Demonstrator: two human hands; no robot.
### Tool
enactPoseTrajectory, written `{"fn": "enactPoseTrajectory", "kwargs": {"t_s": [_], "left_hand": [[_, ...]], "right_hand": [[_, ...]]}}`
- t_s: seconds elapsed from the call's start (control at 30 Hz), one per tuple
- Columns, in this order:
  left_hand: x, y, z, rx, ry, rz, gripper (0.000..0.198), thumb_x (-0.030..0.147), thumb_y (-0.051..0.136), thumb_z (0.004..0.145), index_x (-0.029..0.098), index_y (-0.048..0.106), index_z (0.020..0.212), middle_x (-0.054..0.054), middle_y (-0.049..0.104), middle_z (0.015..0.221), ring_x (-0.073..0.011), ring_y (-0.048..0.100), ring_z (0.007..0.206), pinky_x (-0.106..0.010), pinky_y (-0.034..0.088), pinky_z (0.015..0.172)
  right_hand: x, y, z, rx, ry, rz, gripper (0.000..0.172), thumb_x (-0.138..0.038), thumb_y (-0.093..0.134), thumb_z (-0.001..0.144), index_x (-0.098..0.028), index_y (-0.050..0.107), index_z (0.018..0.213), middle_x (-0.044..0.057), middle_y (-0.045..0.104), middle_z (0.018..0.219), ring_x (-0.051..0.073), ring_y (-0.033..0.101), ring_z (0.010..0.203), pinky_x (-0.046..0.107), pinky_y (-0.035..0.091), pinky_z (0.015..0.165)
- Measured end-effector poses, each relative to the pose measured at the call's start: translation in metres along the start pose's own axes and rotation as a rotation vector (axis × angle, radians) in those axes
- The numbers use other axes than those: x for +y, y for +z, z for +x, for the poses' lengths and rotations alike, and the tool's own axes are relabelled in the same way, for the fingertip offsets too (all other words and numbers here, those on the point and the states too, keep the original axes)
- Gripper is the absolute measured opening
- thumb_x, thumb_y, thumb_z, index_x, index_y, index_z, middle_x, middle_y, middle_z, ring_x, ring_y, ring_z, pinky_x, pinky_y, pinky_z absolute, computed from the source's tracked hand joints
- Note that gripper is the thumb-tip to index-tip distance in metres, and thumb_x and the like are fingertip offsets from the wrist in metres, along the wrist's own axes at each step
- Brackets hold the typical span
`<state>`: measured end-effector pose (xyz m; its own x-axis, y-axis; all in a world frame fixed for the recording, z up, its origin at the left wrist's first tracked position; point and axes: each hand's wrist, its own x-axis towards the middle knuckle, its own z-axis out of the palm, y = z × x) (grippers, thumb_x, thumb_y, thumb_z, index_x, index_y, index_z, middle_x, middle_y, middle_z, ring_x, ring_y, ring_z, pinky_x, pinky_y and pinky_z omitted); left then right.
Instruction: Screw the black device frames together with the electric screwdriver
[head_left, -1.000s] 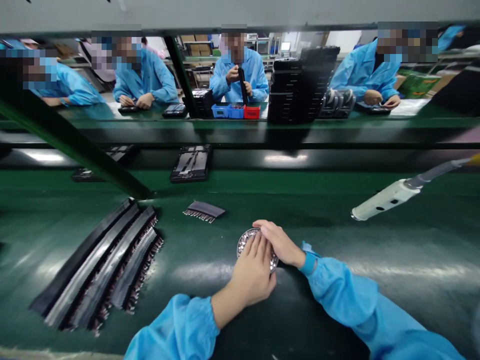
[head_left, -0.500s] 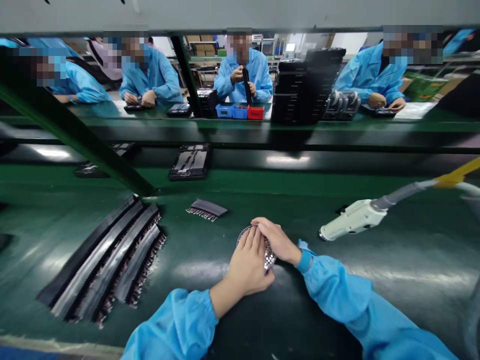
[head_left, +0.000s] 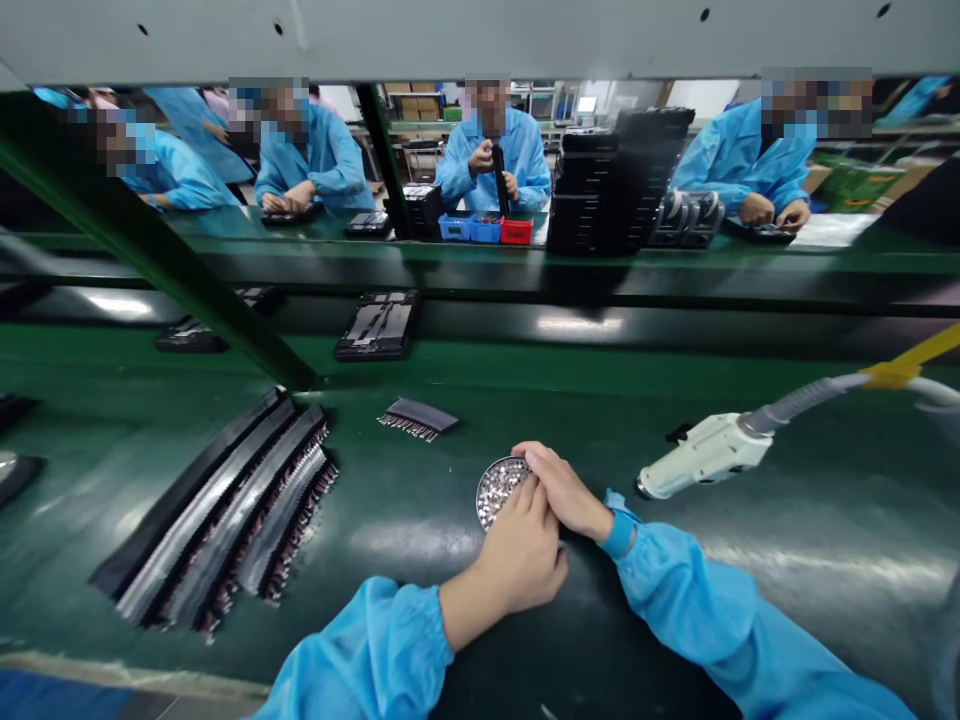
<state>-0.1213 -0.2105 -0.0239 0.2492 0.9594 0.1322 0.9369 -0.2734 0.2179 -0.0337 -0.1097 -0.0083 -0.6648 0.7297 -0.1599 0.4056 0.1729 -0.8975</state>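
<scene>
both hands, left (head_left: 517, 555) and right (head_left: 566, 490), cup a seemingly metal dish (head_left: 498, 492).

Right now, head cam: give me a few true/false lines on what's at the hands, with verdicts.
1. The left hand and the right hand both touch a round metal dish of small silver parts. True.
2. The right hand grips the white electric screwdriver. False: the white electric screwdriver is off to the right, apart from both hands.
3. Black comb-like strips lie left of the hands on the green bench. True.
4. A red bin sits beside the dish. False: the red bin is across the line, next to blue bins.
</scene>
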Motion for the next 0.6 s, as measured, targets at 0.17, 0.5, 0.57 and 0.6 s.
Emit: {"fn": "enactPoseTrajectory", "kwargs": {"t_s": [0.17,0.5,0.57,0.6], "left_hand": [[-0.014,-0.005,-0.011,0.045,-0.062,0.100,0.075,0.051,0.056,0.091,0.001,0.048,0.147,-0.026,0.050,0.150,-0.0414,0.042,0.144,-0.054,0.031,0.122],[0.014,0.012,-0.024,0.067,-0.051,0.283,0.059,0.038,0.045,0.099,-0.001,0.052,0.142,-0.027,0.051,0.149,-0.0394,0.046,0.142,-0.049,0.035,0.118],[0.008,0.009,-0.018,0.043,-0.104,0.264,0.067,0.047,0.047,0.098,-0.003,0.051,0.143,-0.029,0.049,0.150,-0.0404,0.045,0.143,-0.051,0.035,0.118],[0.004,0.007,-0.018,0.040,-0.133,0.260,0.073,0.052,0.048,0.097,-0.005,0.050,0.143,-0.030,0.048,0.150,-0.0417,0.044,0.143,-0.052,0.036,0.118]], "right_hand": [[0.005,-0.004,-0.002,-0.039,-0.045,0.014,0.049,-0.054,0.029,0.102,-0.025,0.063,0.123,0.008,0.067,0.131,0.027,0.056,0.129,0.052,0.034,0.117],[0.010,-0.006,-0.006,-0.080,-0.088,0.019,0.059,-0.066,0.027,0.099,-0.026,0.061,0.127,0.010,0.067,0.132,0.030,0.056,0.129,0.056,0.032,0.119],[0.010,-0.006,-0.002,-0.096,-0.095,0.064,0.061,-0.067,0.026,0.099,-0.024,0.061,0.125,0.010,0.067,0.131,0.029,0.058,0.128,0.053,0.035,0.118],[0.011,-0.007,-0.003,-0.096,-0.096,0.087,0.062,-0.067,0.026,0.099,-0.023,0.061,0.125,0.011,0.067,0.131,0.028,0.058,0.128,0.052,0.036,0.118]]}}
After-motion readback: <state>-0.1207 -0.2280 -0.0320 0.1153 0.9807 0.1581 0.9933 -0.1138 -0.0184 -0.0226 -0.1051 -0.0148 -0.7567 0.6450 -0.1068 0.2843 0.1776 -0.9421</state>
